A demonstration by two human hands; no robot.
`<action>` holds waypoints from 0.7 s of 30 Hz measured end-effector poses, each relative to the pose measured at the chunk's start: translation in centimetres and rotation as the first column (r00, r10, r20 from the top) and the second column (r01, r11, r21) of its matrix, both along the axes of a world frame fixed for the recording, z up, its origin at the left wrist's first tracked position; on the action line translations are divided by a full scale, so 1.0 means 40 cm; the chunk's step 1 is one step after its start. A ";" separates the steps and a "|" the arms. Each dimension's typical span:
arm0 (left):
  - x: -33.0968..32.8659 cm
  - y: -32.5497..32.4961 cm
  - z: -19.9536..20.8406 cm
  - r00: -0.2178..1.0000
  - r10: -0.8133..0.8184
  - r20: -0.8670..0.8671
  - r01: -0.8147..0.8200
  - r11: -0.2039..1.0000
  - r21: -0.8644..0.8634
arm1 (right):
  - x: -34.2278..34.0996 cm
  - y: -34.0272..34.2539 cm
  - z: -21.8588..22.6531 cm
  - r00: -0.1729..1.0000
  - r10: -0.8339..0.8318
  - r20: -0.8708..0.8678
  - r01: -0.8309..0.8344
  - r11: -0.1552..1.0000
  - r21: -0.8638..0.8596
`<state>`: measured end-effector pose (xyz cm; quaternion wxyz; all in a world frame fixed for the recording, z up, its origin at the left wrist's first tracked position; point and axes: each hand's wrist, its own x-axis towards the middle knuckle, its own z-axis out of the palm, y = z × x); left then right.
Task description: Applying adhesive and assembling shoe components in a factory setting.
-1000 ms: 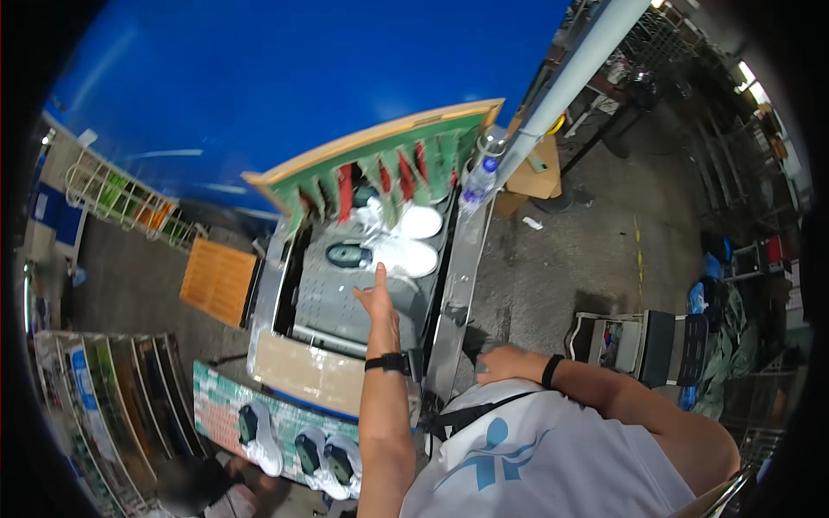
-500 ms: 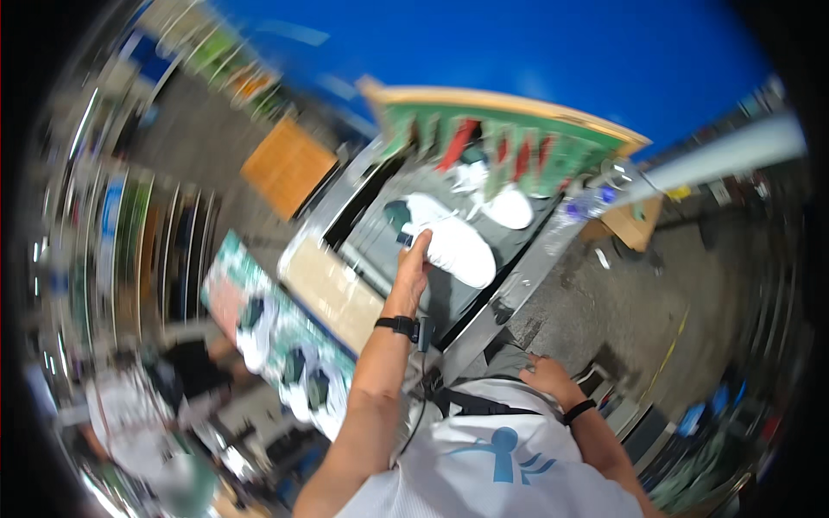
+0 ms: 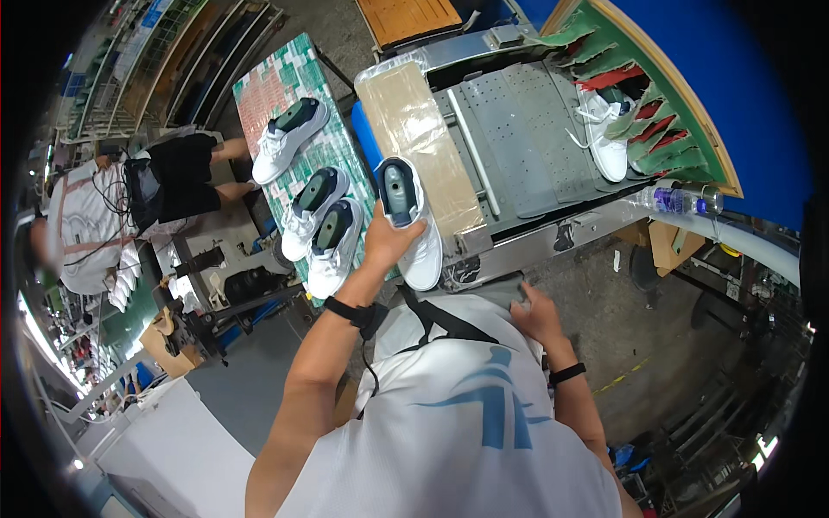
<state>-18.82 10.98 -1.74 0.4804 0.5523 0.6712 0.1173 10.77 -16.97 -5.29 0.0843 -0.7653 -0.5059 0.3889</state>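
My left hand (image 3: 391, 237) grips a white sneaker (image 3: 423, 263) by its side near the opening, its toe towards me. A dark green shoe last (image 3: 397, 192) fills the sneaker. The shoe is between a patterned green-and-red table and the tan, film-wrapped board (image 3: 414, 104) at the machine's near end. My right hand (image 3: 540, 315) hangs beside my hip near grey cloth, fingers loosely bent, thumb apart, nothing visible in it. Another white sneaker (image 3: 609, 142) with loose laces lies on the grey perforated conveyor bed (image 3: 509, 121), beside the slit curtain.
Several white sneakers (image 3: 294, 142) with lasts stand on the patterned table (image 3: 298, 73) at left. A green-and-red slit curtain (image 3: 656, 112) hangs under the blue machine housing. A plastic bottle (image 3: 678, 200) lies on the metal side rail. Another person (image 3: 104, 207) is at far left.
My left hand has carried the sneaker off the conveyor, leftwards and closer to me. The view has turned left towards the patterned table. My right hand stays by my hip.
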 end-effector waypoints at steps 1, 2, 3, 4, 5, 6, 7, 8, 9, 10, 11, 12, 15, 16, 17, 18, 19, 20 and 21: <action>-0.001 -0.019 -0.001 1.000 -0.020 0.009 0.020 0.999 -0.030 | -0.019 0.017 0.027 1.000 -0.009 0.015 0.009 0.999 0.037; -0.002 -0.027 -0.005 0.999 -0.038 0.020 0.039 0.998 -0.058 | -0.040 0.050 0.068 1.000 -0.004 0.020 0.003 0.999 0.035; -0.009 -0.045 -0.044 0.993 -0.075 0.089 0.079 0.996 -0.038 | -0.065 0.095 0.122 1.000 -0.002 -0.007 0.003 0.996 0.085; 0.001 -0.051 -0.028 0.988 -0.149 0.038 0.149 0.989 -0.002 | -0.095 0.121 0.163 0.999 -0.011 -0.033 0.015 0.992 0.128; -0.009 -0.049 -0.037 0.976 -0.209 0.062 0.208 0.978 0.020 | -0.126 0.148 0.184 1.000 -0.002 -0.025 0.005 0.992 0.122; -0.016 -0.037 -0.048 0.960 -0.266 0.086 0.263 0.964 0.048 | -0.153 0.180 0.197 0.993 -0.027 -0.111 0.043 0.989 0.144; -0.018 -0.022 -0.035 0.960 -0.279 0.032 0.281 0.956 -0.082 | -0.181 0.202 0.212 0.979 -0.057 -0.195 0.089 0.983 0.159; -0.040 -0.022 -0.049 0.964 -0.262 0.040 0.264 0.961 -0.085 | -0.208 0.227 0.235 0.981 -0.041 -0.188 0.070 0.985 0.155; -0.065 -0.015 -0.076 0.932 -0.362 0.010 0.362 0.930 -0.066 | -0.234 0.260 0.254 0.972 0.015 -0.235 0.034 0.978 0.204; -0.066 0.000 -0.032 0.880 -0.474 -0.022 0.472 0.880 -0.050 | -0.257 0.286 0.265 0.959 0.055 -0.278 0.018 0.967 0.255; -0.066 0.019 0.013 0.885 -0.428 0.183 0.465 0.832 -0.302 | -0.277 0.310 0.271 0.961 0.056 -0.270 0.016 0.966 0.259; -0.081 0.026 0.028 0.892 -0.411 0.187 0.450 0.842 -0.297 | -0.297 0.333 0.283 0.951 0.148 -0.272 -0.057 0.947 0.315; -0.125 0.138 0.039 0.745 -0.566 0.354 0.667 0.636 -0.387 | -0.351 0.397 0.310 0.930 0.334 -0.155 -0.253 0.885 0.390; -0.151 0.167 0.029 0.785 -0.532 0.319 0.619 0.702 -0.352 | -0.367 0.416 0.317 0.906 0.421 -0.046 -0.372 0.843 0.390; -0.176 0.206 0.028 0.793 -0.537 0.287 0.601 0.767 -0.225 | -0.374 0.428 0.297 0.876 0.479 0.054 -0.449 0.769 0.455; -0.193 0.227 0.039 0.820 -0.484 0.306 0.518 0.854 -0.036 | -0.378 0.437 0.278 0.873 0.485 0.060 -0.456 0.765 0.456; -0.193 0.240 0.047 0.844 -0.493 0.213 0.491 0.869 0.063 | -0.382 0.445 0.261 0.839 0.522 0.153 -0.528 0.713 0.462; -0.184 0.251 0.052 0.865 -0.488 0.118 0.468 0.869 0.163 | -0.383 0.447 0.248 0.797 0.552 0.244 -0.596 0.658 0.460; -0.166 0.249 0.048 0.854 -0.501 0.142 0.482 0.864 0.144 | -0.388 0.452 0.238 0.790 0.562 0.246 -0.605 0.649 0.461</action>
